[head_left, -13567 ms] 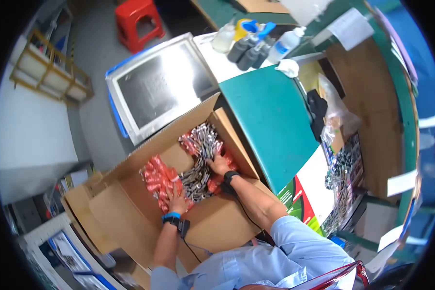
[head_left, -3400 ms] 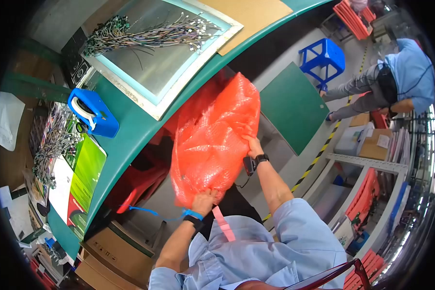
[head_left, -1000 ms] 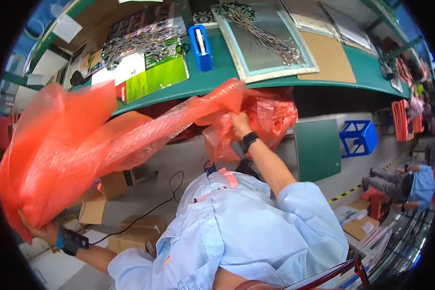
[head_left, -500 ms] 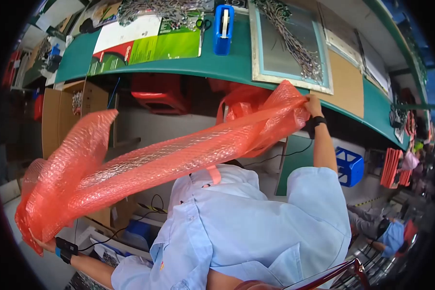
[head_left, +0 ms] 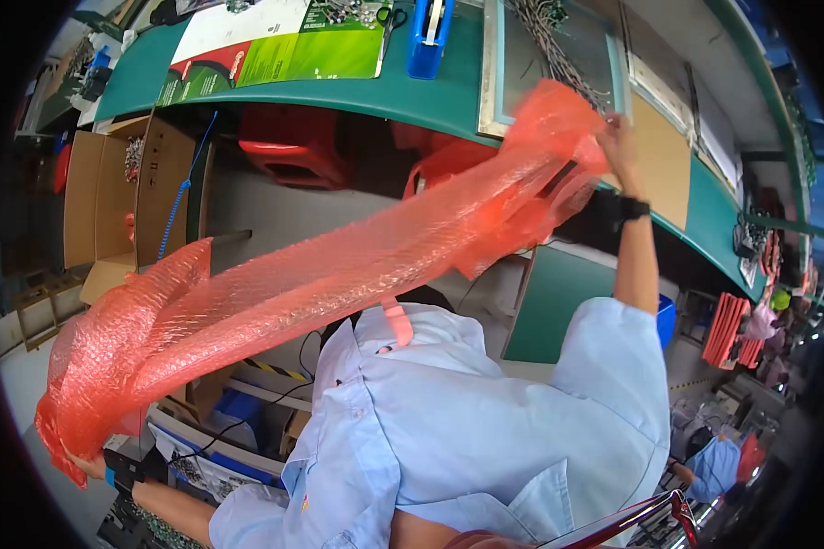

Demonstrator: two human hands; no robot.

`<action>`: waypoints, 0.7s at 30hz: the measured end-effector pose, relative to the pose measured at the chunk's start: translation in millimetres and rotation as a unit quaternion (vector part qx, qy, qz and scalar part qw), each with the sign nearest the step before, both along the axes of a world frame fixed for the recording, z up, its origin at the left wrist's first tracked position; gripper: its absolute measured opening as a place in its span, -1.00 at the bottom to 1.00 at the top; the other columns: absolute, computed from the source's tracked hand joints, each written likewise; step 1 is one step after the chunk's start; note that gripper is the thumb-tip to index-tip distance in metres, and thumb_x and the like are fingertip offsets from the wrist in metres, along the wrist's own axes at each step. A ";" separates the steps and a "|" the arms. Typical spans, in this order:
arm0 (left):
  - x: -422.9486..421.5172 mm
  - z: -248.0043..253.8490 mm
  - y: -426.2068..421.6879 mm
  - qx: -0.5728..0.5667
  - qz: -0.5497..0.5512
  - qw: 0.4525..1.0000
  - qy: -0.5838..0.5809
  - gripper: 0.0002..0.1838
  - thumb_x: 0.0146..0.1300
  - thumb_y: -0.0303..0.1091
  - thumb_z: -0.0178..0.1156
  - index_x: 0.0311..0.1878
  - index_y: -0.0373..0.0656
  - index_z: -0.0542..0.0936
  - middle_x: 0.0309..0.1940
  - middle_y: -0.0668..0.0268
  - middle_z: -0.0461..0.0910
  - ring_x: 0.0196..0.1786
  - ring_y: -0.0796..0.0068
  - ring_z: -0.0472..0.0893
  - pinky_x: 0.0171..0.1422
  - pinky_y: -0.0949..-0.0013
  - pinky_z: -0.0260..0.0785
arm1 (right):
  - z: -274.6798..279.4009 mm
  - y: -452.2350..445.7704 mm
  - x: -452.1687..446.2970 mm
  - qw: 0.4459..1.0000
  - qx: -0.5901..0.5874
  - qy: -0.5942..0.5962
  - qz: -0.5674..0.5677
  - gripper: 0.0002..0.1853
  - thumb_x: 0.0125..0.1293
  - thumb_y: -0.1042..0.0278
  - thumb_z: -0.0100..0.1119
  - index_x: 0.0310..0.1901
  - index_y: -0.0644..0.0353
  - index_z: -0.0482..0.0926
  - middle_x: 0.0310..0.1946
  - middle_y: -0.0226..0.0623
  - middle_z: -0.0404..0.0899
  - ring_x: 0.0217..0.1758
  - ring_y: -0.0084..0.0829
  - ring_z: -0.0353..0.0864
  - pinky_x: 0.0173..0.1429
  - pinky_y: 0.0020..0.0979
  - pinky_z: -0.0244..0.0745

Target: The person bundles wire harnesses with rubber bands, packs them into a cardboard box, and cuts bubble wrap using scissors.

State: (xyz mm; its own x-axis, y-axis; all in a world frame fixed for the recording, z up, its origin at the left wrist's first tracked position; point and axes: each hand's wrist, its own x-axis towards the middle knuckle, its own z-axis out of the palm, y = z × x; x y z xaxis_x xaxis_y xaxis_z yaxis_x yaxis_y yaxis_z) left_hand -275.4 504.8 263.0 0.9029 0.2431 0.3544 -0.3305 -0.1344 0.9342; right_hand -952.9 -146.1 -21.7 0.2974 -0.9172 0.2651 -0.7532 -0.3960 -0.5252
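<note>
A long sheet of red bubble wrap [head_left: 339,265] is stretched slantwise across the view, in front of the person's body. At its lower left end my left hand [head_left: 90,465] is closed on the wrap, partly hidden by its folds. My right hand [head_left: 619,151], a little blurred, grips the bunched upper right end close to the green table's edge. Between the two hands the wrap hangs in loose folds, and its upper right end overlaps the corner of a framed screen [head_left: 493,82].
On the green table [head_left: 449,110] are a blue tape dispenser [head_left: 428,41], scissors, printed cardboard [head_left: 293,50] and a cable bundle [head_left: 558,46]. Red stools [head_left: 293,146] stand beneath. An open carton [head_left: 114,192] is at left, a green board [head_left: 558,306] at right. Another person [head_left: 714,467] is at lower right.
Since half a second ago, my right hand has risen and moved slightly right with its end of the wrap. Over the last second the wrap has been pulled out longer. The view has turned.
</note>
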 end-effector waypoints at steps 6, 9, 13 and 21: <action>5.9 0.9 3.5 -0.010 0.024 1.000 0.013 -0.51 0.20 -0.19 0.15 0.17 -0.22 0.44 0.16 0.12 0.42 0.17 0.19 0.43 0.22 0.12 0.34 | -45.1 249.4 110.7 0.690 0.692 -0.054 0.205 -0.59 0.35 0.13 0.03 0.08 0.27 0.49 -0.04 -0.19 0.56 0.07 -0.40 0.53 0.10 -0.34 0.46; 70.1 -2.1 77.7 0.016 -0.018 1.000 -0.004 -0.50 0.20 -0.20 0.16 0.17 -0.22 0.43 0.13 0.12 0.44 0.15 0.19 0.45 0.20 0.12 0.36 | -120.2 343.3 156.2 0.550 0.779 -0.229 0.195 -0.27 0.23 -0.03 0.20 0.34 0.13 0.19 0.23 -0.27 0.33 0.36 -0.35 0.23 0.38 -0.17 0.12; 182.4 -9.3 227.2 -0.023 -0.041 0.998 0.045 -0.52 0.17 -0.29 0.17 0.18 -0.19 0.43 0.15 0.12 0.43 0.13 0.21 0.46 0.21 0.17 0.36 | -167.9 381.7 267.2 0.441 0.731 -0.517 0.061 -0.27 0.07 -0.18 0.27 0.25 -0.12 0.28 0.32 -0.31 0.22 0.38 -0.27 0.16 0.38 0.10 -0.03; 189.9 -84.3 397.9 -0.003 -0.245 0.947 0.207 -0.51 0.15 -0.35 0.17 0.19 -0.20 0.42 0.15 0.12 0.43 0.13 0.22 0.46 0.22 0.18 0.35 | -110.8 314.9 346.4 0.319 0.446 -0.835 0.037 -0.37 0.11 -0.14 0.25 0.04 0.21 0.42 0.04 -0.22 0.47 0.15 -0.23 0.41 0.35 -0.12 0.23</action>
